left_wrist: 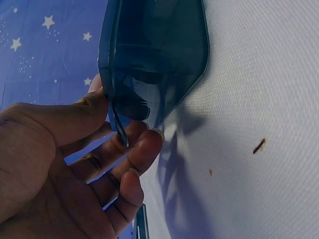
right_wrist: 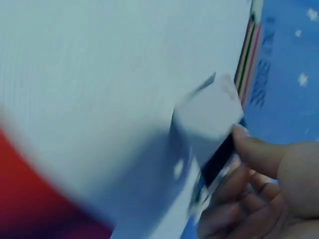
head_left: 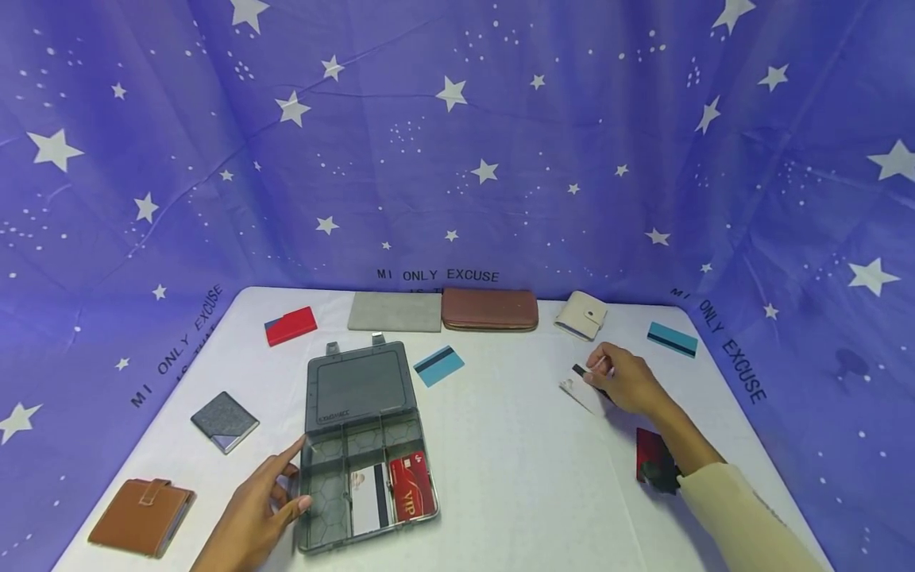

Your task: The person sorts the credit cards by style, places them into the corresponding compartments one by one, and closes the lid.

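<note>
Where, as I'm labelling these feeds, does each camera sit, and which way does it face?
Head: on the head, facing forward and down at the white tabletop; left hand, right hand and cream fabric sleeve show.
Left wrist: on that wrist, facing the smoky translucent plastic box; the left hand shows.
Right wrist: on that wrist, facing the black-striped white rectangular card; the right hand, pinching it, shows.
Shared: head and right wrist show that card and right hand.
</note>
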Tool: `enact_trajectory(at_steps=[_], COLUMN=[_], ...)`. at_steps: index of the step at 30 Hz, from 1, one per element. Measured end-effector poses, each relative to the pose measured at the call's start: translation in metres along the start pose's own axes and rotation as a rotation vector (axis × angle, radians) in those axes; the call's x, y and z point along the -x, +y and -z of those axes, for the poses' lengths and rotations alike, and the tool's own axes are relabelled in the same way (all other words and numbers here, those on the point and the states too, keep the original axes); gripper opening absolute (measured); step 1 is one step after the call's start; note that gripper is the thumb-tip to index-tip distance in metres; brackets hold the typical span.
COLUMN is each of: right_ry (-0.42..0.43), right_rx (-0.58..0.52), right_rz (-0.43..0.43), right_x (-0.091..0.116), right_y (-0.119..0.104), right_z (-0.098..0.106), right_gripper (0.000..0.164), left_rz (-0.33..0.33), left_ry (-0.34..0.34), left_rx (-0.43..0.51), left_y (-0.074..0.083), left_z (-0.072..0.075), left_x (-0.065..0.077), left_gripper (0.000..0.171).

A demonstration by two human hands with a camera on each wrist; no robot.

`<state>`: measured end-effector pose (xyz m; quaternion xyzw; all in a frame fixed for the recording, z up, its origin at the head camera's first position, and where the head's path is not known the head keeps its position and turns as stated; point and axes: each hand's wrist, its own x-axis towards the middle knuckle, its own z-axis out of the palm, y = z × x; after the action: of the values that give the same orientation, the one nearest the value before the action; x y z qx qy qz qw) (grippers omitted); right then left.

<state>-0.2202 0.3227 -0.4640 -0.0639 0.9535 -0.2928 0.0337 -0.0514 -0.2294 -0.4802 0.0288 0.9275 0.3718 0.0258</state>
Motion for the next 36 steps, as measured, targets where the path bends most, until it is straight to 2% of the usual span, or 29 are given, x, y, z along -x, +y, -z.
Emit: enact_trajectory(at_steps=[3, 8, 13, 19, 25, 30, 36], right_ry=[-0.008, -0.03, -0.077, -0.19, -0.317, -0.4, -0.349], right_rx=[-0.097, -0.25, -0.407, -0.551, -0.578, -0.562, -0.444], right_rz=[0.094, 0.203, 0.263, 0.324, 0.347, 0.395, 0.402], right_x=[0.004, 0.014, 0.022, 0.03, 0.039, 0.046, 0.049], right_y=[-0.024, -0.069, -0.113, -0.165, -0.21, -0.239, -0.25], right_z=[-0.011, -0.031, -0.053, -0.085, -0.126, -0.157, -0.175], right_gripper=[0.026, 0.03, 0.028, 0.033, 0.032, 0.028, 0.026], left_rz=[0.006, 0.004, 0.002, 0.008, -0.005, -0.014, -0.008], left_ry=[-0.005, -0.001, 0.0, -0.001, 0.011, 0.025, 0.017], left_rx=[0.002, -0.002, -0.008, -0.014, -0.014, -0.013, -0.015], left_y=[0.0, -0.001, 0.0, 0.0, -0.001, -0.003, -0.002], left_z=[0.001, 0.0, 0.0, 0.003, 0.003, 0.002, 0.0], left_x=[0.0, -0.001, 0.0, 0.001, 0.001, 0.003, 0.001], left_gripper=[0.081, 0.08, 0.08, 0.08, 0.08, 0.08, 0.08])
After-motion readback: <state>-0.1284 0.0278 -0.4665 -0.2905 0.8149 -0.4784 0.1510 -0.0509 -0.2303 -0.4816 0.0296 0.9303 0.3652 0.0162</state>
